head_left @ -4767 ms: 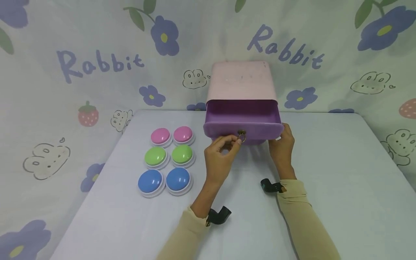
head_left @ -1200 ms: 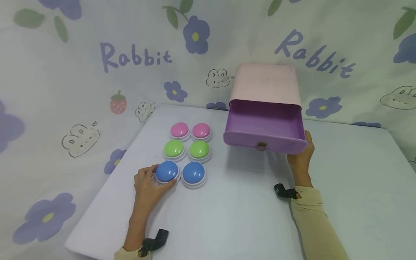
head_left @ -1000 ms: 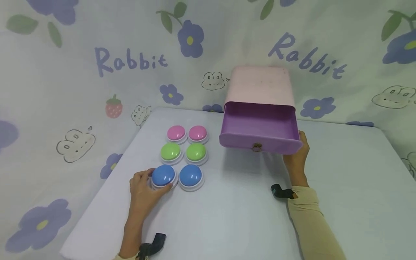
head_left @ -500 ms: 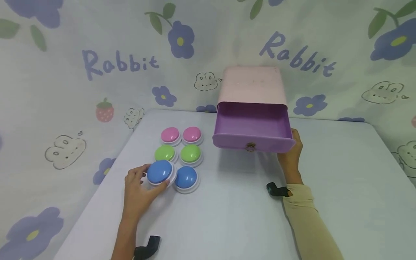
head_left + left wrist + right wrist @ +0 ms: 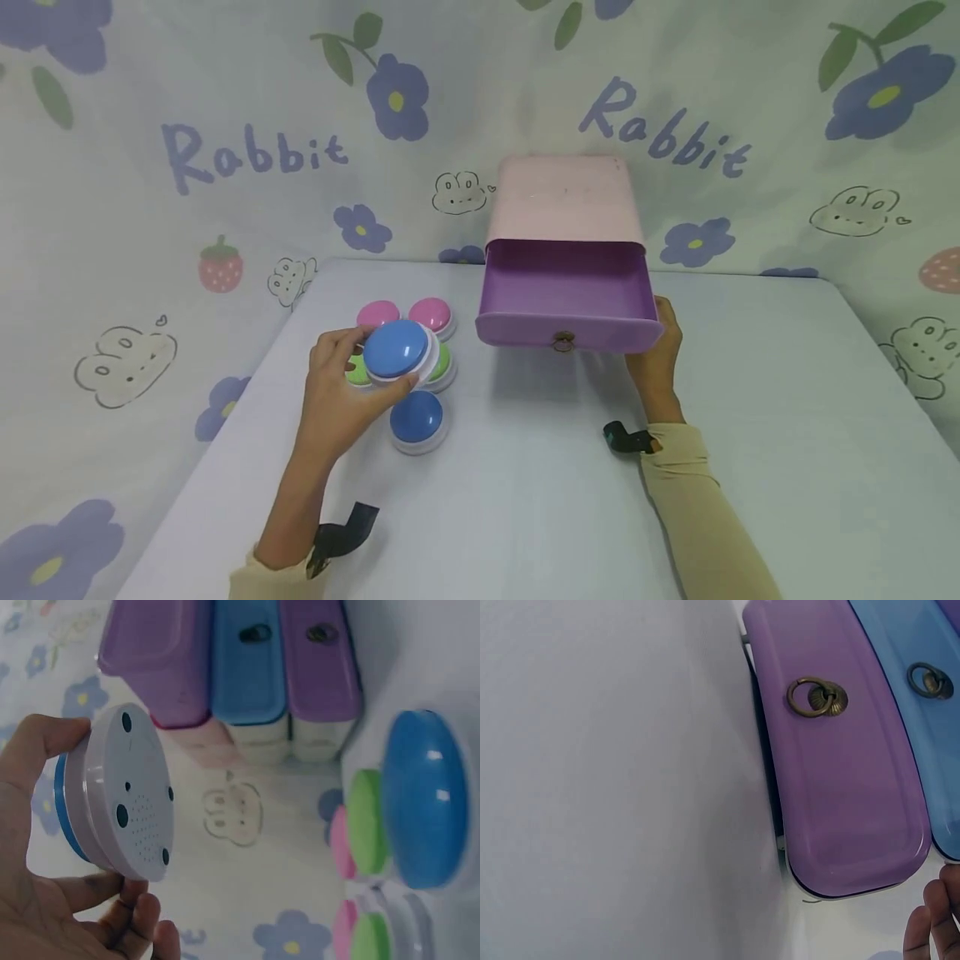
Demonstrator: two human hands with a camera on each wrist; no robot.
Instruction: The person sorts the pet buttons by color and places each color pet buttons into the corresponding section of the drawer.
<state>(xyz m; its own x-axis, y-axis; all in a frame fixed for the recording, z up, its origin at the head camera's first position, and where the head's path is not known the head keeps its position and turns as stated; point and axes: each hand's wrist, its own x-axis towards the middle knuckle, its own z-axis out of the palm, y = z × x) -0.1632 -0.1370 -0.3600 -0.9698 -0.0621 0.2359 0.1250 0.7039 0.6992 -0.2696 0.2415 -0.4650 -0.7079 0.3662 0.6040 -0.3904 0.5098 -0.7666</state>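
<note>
My left hand (image 5: 337, 398) holds a blue dome push button (image 5: 396, 348) by its white base, between thumb and fingers, lifted over the green buttons. Its underside (image 5: 142, 802), with small speaker holes, faces the left wrist camera. A second blue button (image 5: 417, 417) stands on the table below it. At the cabinet's right side is my right hand (image 5: 657, 358), partly hidden by the drawer; its fingers (image 5: 939, 911) lie by the cabinet wall. The pink cabinet (image 5: 566, 200) has its purple top drawer (image 5: 517, 331) pulled out, with nothing seen inside.
Two pink buttons (image 5: 431, 313) and two green buttons (image 5: 442, 363) stand left of the cabinet, partly covered by the held one. Below the top drawer are a blue drawer (image 5: 247, 667) and a lower purple drawer (image 5: 322, 675), both closed. A patterned cloth (image 5: 465, 108) hangs behind.
The left hand let go of the top drawer's ring after the drawer came further out, gripped the front-left blue button and raised it up and rightward. The right hand stays by the cabinet.
</note>
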